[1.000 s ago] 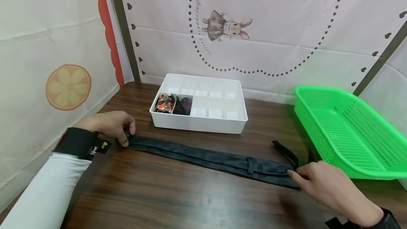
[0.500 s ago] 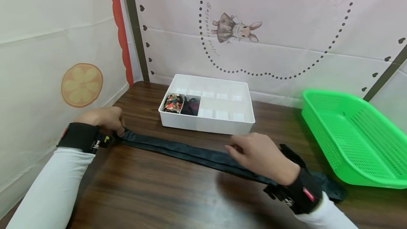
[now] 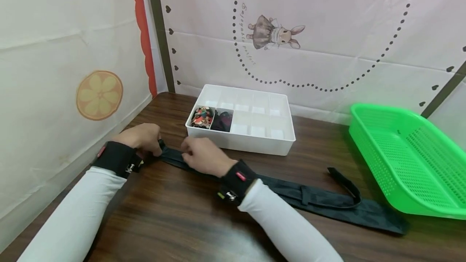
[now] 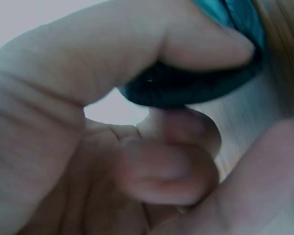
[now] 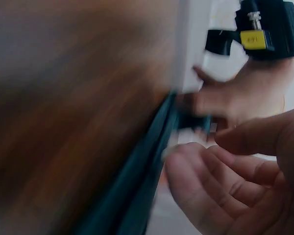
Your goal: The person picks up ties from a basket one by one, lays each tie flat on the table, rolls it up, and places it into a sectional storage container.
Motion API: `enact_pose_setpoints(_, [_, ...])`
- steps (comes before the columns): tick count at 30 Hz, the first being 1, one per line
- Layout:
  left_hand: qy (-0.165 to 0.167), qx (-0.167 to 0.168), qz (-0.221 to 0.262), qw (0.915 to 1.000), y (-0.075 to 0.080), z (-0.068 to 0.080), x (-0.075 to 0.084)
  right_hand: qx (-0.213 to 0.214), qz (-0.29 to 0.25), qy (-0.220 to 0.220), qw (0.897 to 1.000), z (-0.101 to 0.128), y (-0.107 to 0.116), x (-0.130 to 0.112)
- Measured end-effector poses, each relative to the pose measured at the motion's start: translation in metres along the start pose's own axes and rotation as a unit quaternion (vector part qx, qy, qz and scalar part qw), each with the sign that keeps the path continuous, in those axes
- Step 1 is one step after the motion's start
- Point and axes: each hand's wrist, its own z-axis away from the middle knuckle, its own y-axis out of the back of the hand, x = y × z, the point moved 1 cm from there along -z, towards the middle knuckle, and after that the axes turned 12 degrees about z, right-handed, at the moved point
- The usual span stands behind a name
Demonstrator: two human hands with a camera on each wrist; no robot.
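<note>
A long dark tie (image 3: 313,199) lies flat across the wooden table (image 3: 174,217), from the left side toward the front right. My left hand (image 3: 157,148) pinches its narrow left end; the left wrist view shows the dark cloth (image 4: 186,88) squeezed between the thumb (image 4: 201,46) and a finger. My right hand (image 3: 186,153) hovers over the tie just right of the left hand, fingers loosely curved. In the blurred right wrist view those fingers (image 5: 201,181) are beside the tie (image 5: 137,186), not closed round it.
A white divided box (image 3: 240,144) stands behind the hands, with a patterned roll (image 3: 202,117) and a dark roll (image 3: 222,120) in its front left cells. A green mesh basket (image 3: 407,161) sits at the right. Cloth walls close off the left and back.
My right hand let go of the tie's wide right end and swept left along it to the left hand. The left hand stayed pinched on the narrow end.
</note>
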Motion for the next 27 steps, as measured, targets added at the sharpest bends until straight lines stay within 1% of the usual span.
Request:
enact_pose_setpoints(1, [0.009, -0.004, 0.008, 0.9999, -0.003, 0.003, 0.008, -0.003, -0.008, 0.003, 1.000, -0.008, -0.004, -0.003])
enact_pose_setpoints(4, [0.001, -0.021, 0.020, 0.9996, -0.012, 0.002, 0.021, -0.010, -0.029, 0.003, 1.000, -0.024, -0.014, -0.008])
enact_pose_setpoints(6, [-0.003, -0.032, 0.030, 0.9990, -0.015, 0.001, 0.026, -0.014, -0.045, -0.014, 0.999, -0.030, -0.020, -0.007])
enact_pose_setpoints(8, [-0.014, -0.047, 0.043, 0.9978, -0.016, 0.002, 0.030, -0.028, -0.091, -0.041, 0.995, -0.033, -0.023, -0.005])
enact_pose_setpoints(10, [-0.025, -0.066, 0.073, 0.9948, -0.013, 0.004, 0.031, -0.035, -0.159, -0.070, 0.984, -0.033, -0.025, -0.002])
enact_pose_setpoints(11, [-0.029, -0.076, 0.090, 0.9926, -0.011, 0.005, 0.032, -0.036, -0.194, -0.083, 0.977, -0.033, -0.026, 0.000])
enact_pose_setpoints(13, [-0.048, -0.092, 0.112, 0.9883, -0.006, 0.008, 0.033, -0.034, -0.254, -0.100, 0.961, -0.034, -0.026, 0.001])
enact_pose_setpoints(14, [-0.056, -0.095, 0.119, 0.9867, -0.003, 0.009, 0.034, -0.031, -0.270, -0.105, 0.957, -0.034, -0.027, 0.002])
enact_pose_setpoints(16, [-0.068, -0.099, 0.122, 0.9852, -0.001, 0.011, 0.034, -0.027, -0.285, -0.109, 0.952, -0.035, -0.027, 0.002])
enact_pose_setpoints(18, [-0.078, -0.096, 0.115, 0.9856, -0.001, 0.011, 0.034, -0.024, -0.275, -0.110, 0.955, -0.036, -0.028, 0.002])
enact_pose_setpoints(19, [-0.076, -0.095, 0.117, 0.9857, -0.002, 0.010, 0.033, -0.023, -0.259, -0.110, 0.959, -0.037, -0.028, 0.001])
enact_pose_setpoints(22, [-0.054, -0.088, 0.116, 0.9879, -0.007, 0.006, 0.032, -0.027, -0.200, -0.114, 0.973, -0.038, -0.031, 0.000])
enact_pose_setpoints(25, [-0.021, -0.071, 0.101, 0.9921, -0.010, 0.005, 0.029, -0.029, -0.152, -0.120, 0.981, -0.040, -0.032, -0.002])
enact_pose_setpoints(27, [-0.007, -0.067, 0.092, 0.9935, -0.009, 0.005, 0.029, -0.026, -0.135, -0.121, 0.983, -0.040, -0.032, -0.003])
